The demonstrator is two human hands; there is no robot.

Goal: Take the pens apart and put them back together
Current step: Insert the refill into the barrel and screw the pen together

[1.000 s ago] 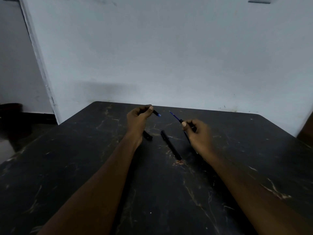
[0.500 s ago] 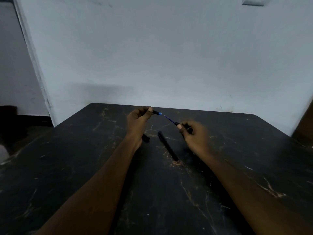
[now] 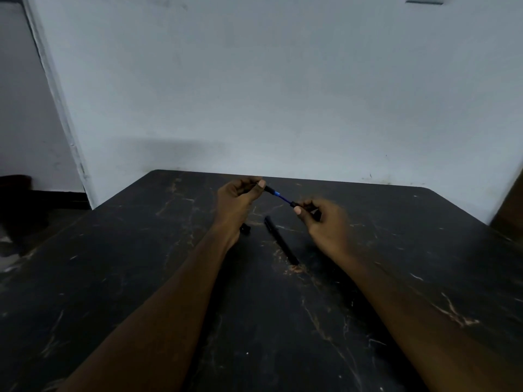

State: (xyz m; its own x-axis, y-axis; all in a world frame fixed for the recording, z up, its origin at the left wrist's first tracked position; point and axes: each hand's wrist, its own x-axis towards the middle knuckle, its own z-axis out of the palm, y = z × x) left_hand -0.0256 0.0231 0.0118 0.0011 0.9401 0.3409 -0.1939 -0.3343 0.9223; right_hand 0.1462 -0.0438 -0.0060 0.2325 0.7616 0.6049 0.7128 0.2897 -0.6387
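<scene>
My left hand pinches a short black pen piece with a blue end above the far middle of the black table. My right hand grips a black pen barrel. A thin blue refill spans the gap from the barrel to the blue end of the left piece. On the table between my wrists lies a whole black pen, pointing away from me. A small black part sits by my left wrist, partly hidden by it.
The table's far edge meets a pale wall. To the left the table edge drops to a dark floor beside a door frame. A brown object stands at the far right edge.
My hands have come together: the refill tip, apart from the left piece a second ago, now meets its blue end. The pen and small part on the table have not moved.
</scene>
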